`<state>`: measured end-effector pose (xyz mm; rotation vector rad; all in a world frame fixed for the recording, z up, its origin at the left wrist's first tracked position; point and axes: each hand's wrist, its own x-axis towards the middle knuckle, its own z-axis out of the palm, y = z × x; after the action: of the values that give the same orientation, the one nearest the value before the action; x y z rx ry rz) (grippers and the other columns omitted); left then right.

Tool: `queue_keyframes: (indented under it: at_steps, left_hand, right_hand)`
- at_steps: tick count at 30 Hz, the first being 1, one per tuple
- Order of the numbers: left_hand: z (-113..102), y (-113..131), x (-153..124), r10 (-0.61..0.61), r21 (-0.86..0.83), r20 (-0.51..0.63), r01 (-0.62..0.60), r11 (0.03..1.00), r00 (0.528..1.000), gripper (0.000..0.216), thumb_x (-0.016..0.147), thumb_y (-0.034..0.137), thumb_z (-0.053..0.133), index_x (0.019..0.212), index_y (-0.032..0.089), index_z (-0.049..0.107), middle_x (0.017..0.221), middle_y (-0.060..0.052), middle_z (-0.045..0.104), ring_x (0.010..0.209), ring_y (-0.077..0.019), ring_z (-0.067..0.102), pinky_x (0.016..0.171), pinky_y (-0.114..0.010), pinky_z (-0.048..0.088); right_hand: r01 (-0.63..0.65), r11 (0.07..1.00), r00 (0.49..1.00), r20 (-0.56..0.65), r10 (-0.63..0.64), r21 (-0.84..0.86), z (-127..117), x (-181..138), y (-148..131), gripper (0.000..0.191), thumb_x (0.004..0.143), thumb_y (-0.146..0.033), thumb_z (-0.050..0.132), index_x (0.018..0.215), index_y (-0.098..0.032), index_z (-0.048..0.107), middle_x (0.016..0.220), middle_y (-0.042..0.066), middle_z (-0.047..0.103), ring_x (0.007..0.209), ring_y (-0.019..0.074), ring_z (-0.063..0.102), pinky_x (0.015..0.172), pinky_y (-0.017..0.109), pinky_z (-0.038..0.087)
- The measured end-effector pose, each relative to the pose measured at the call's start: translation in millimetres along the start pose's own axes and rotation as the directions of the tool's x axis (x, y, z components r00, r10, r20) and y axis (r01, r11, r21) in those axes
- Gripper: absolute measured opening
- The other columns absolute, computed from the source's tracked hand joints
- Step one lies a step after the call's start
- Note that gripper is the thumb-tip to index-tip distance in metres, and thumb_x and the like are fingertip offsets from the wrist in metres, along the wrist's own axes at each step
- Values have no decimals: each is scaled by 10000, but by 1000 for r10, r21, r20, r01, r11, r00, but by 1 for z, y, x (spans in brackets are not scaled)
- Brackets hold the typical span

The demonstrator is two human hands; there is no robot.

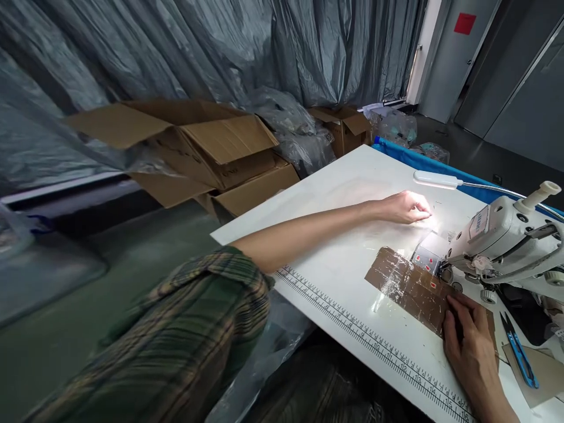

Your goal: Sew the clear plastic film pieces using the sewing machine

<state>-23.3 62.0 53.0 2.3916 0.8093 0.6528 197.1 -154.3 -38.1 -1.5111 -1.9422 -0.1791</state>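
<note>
My left hand (406, 207) is held over the white table beyond the sewing machine head (493, 235), its fingers closed in a pinch. Whatever is between the fingertips, if anything, is too small to make out. A brown flat piece (399, 282) with a shiny, clear-looking surface lies partly under the machine's needle area. My right hand (471, 338) rests on the near right part of that piece, fingers laid out along it. Beside the needle is a grey plate with small red marks (425, 258). Blue thread snips (520, 352) lie to the right of my right hand.
A printed ruler (374, 343) runs along the near edge of the white table (326, 252). The white lamp (436, 180) on a bendable neck lights the work area. Open cardboard boxes (229, 147) and plastic bags (304, 135) stand behind the table, before a silvery curtain (198, 53).
</note>
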Motion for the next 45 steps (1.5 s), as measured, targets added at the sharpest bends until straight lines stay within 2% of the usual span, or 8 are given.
queue_keyframes:
  at_steps: [5,11,18,22,31,35,39,45]
  left_hand:
    - [-28,2,-55,151,132,3,-150,980,989,189,927,201,585,1051,164,723,1128,-97,717,996,-175,682,877,-289,509]
    - [-57,20,-143,57,267,-46,-43,963,997,225,987,237,518,1085,143,698,1131,-117,696,1013,-190,667,906,-318,523]
    - [-7,25,-211,6,396,-45,12,918,999,198,984,270,561,944,119,682,991,-98,687,877,-183,648,754,-284,535]
    - [31,35,-208,96,407,-134,-33,913,986,189,973,169,554,838,108,673,847,-58,665,703,-137,596,595,-243,481]
    - [85,74,-166,395,187,-74,-376,907,916,258,991,326,558,894,108,656,987,-81,694,839,-156,629,749,-285,541]
    - [65,52,-147,188,227,-145,-152,962,971,359,1060,356,369,1004,129,642,990,-83,670,898,-157,619,750,-271,552]
    - [45,29,-140,-47,333,-187,108,937,981,318,1017,408,467,1015,145,646,1096,-111,634,969,-195,606,827,-315,543]
    - [47,27,-134,-78,206,-195,118,971,978,234,983,284,515,906,165,701,1023,-79,683,912,-176,651,744,-313,550]
  right_hand:
    - [35,999,999,12,-35,-11,-5,2,0,375,1012,-429,388,1104,-179,651,1038,131,617,937,250,620,776,405,539]
    - [119,991,993,-4,-120,-59,-4,1,9,479,1009,-492,362,1041,-129,673,1016,159,613,894,272,612,763,420,508]
    - [121,990,993,22,-119,-79,1,-5,21,449,991,-506,396,1077,-165,675,1051,135,624,916,272,622,763,417,509]
    - [53,993,998,35,-49,-108,-1,-4,15,478,982,-544,383,1070,-183,682,1062,128,629,902,267,632,722,407,518]
    - [-22,1000,1000,11,22,-16,-8,5,-3,309,951,-374,467,1054,-188,692,1029,114,624,906,234,624,781,384,537]
    - [-71,997,997,45,71,14,-11,6,-7,290,944,-348,467,1073,-208,686,1043,105,622,952,231,625,840,391,550]
    - [-100,995,993,65,98,24,-11,6,-9,307,947,-349,454,1088,-203,684,1066,115,615,962,234,634,854,400,562]
    - [-163,981,984,95,153,105,-13,5,-9,321,938,-367,474,1076,-199,709,1066,122,622,959,234,640,842,399,563]
